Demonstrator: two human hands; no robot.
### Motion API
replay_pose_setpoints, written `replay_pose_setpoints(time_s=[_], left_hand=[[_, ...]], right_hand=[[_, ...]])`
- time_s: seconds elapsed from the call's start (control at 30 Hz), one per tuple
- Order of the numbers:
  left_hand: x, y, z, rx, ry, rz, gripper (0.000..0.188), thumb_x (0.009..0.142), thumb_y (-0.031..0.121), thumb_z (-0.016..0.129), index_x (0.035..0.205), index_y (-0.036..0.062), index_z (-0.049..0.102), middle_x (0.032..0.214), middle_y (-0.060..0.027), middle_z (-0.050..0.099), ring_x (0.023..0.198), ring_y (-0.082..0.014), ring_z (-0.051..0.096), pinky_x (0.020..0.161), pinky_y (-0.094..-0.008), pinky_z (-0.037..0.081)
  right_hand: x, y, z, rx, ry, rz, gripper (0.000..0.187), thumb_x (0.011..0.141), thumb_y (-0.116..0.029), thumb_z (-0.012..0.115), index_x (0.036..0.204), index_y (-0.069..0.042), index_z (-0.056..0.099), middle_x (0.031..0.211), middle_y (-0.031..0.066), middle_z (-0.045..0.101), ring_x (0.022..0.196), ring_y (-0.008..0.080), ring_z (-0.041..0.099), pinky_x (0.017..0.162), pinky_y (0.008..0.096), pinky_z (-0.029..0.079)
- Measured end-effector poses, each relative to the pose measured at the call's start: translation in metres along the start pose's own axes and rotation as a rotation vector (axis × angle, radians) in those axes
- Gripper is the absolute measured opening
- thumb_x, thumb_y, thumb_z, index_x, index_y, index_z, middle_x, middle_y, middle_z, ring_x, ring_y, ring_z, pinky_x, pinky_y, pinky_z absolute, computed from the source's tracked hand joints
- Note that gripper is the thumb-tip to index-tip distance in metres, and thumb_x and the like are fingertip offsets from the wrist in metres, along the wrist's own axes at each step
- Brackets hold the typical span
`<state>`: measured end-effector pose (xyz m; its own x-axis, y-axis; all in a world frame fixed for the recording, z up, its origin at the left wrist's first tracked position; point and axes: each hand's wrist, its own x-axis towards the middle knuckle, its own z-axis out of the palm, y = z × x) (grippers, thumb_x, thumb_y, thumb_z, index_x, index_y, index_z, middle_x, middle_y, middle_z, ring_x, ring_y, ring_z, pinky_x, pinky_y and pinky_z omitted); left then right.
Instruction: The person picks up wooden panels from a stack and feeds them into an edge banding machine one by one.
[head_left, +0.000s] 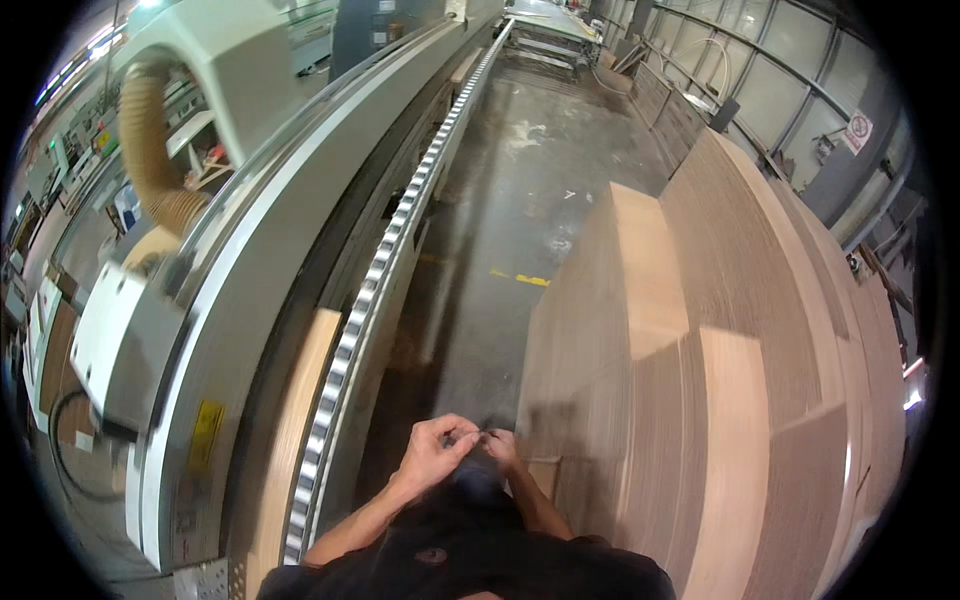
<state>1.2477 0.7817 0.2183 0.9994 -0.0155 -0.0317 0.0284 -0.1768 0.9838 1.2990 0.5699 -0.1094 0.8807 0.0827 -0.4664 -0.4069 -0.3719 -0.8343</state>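
Close in front of my body, my left hand (437, 452) is raised with its thumb and fingers pinched together. Just beside it, my right hand (501, 447) is also closed, its fingertips almost meeting the left ones. Whatever sits between the fingers is too small and blurred to name. To the left of my hands runs a long track of black and white rollers (372, 285) on the edge of a machine. A light wood strip (298, 410) lies along the inner side of that track. Stacked wood-grain panels (590, 340) stand close to my right hand.
A large machine with a pale housing (215, 60) and a ribbed tan hose (148, 140) fills the left. Taller panel stacks (730, 230) line the right. Between them a grey concrete floor (500, 190) with a yellow mark (530, 280) leads to a far table (555, 28).
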Motion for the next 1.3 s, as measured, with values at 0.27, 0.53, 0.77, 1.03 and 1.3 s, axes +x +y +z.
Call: replay_pose_setpoints(time_s=[0.27,0.53,0.77,1.03,1.3], left_hand=[[0.21,0.024,0.011,-0.177,-0.01,0.092,0.004,0.085,0.003,0.066,0.087,-0.0012,0.067,0.082,-0.002,0.066,0.078,-0.0079,0.06,0.073,-0.0248,0.049],[0.448,0.002,0.016,-0.3,-0.075,-0.01,0.006,0.088,0.006,0.068,0.087,0.0006,0.067,0.083,-0.003,0.067,0.076,-0.0087,0.061,0.071,-0.0246,0.049],[0.675,0.07,0.032,-0.147,-0.264,0.064,0.005,0.089,0.0,0.063,0.09,-0.0022,0.067,0.082,-0.0054,0.068,0.076,-0.0086,0.06,0.069,-0.0231,0.048],[0.875,0.106,0.117,-0.233,-0.606,0.048,0.011,0.089,0.005,0.061,0.094,-0.0031,0.067,0.088,-0.01,0.07,0.086,-0.0169,0.065,0.08,-0.0304,0.05],[1.113,-0.116,0.135,0.384,-0.821,-0.038,0.016,0.089,0.011,0.059,0.088,-0.004,0.064,0.077,-0.0055,0.063,0.074,-0.0121,0.059,0.071,-0.0277,0.048]], right_hand=[[0.206,-0.183,-0.032,0.053,-0.088,-0.417,0.036,0.083,-0.034,0.061,0.084,0.002,0.058,0.071,0.0166,0.05,0.069,0.018,0.049,0.062,0.0364,0.043],[0.333,-0.28,-0.112,0.243,0.019,-0.315,0.042,0.079,-0.03,0.067,0.104,0.004,0.063,0.094,0.0193,0.068,0.085,0.0267,0.065,0.078,0.0374,0.05],[0.375,-0.133,-0.173,-0.184,0.144,0.377,0.043,0.083,-0.033,0.059,0.113,-0.003,0.064,0.108,0.024,0.064,0.099,0.036,0.063,0.087,0.0421,0.047],[0.483,-0.15,-0.152,0.178,0.422,0.586,0.035,0.084,-0.031,0.057,0.104,-0.004,0.066,0.101,0.023,0.064,0.096,0.0357,0.064,0.083,0.0438,0.049],[0.64,-0.207,-0.158,0.359,0.453,0.649,0.031,0.084,-0.031,0.057,0.095,-0.004,0.068,0.092,0.0219,0.065,0.091,0.0361,0.064,0.079,0.0448,0.05]])
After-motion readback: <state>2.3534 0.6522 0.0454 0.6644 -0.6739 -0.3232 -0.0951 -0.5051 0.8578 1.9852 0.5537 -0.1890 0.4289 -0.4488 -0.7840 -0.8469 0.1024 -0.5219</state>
